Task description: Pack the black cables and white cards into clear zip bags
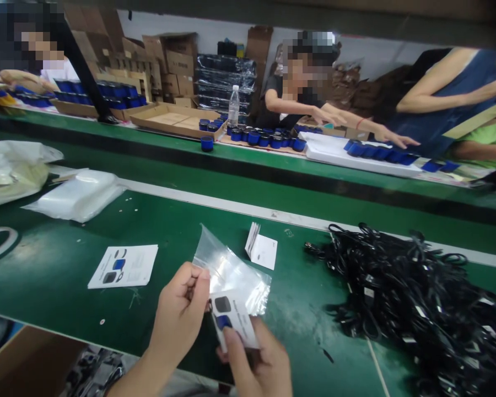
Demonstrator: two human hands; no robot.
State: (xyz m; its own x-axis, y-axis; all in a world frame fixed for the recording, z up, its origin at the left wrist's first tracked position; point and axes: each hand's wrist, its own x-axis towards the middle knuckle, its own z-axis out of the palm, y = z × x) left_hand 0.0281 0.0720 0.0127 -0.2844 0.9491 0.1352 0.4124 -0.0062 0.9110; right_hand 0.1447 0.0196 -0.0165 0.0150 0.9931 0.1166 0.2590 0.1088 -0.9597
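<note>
My left hand point(182, 309) pinches the near left edge of a clear plastic bag point(235, 273) between thumb and fingers. In my right hand point(260, 358) is a small printed leaflet point(233, 320) with pictures of a dark and a blue item. The leaflet's upper end meets the mouth of the bag; whether it is inside, I cannot tell. Beyond the bag a folded white leaflet point(264, 251) stands partly open on the green table. To the left lies a stack of printed cards point(124, 266) with similar pictures.
A heap of black cables point(397, 298) covers the right side. Clear plastic bags point(80, 193) and a white tape roll point(0, 245) lie at the left. Across the line, several people handle blue round items point(264, 138) near a cardboard tray point(177, 118) and a bottle point(233, 107).
</note>
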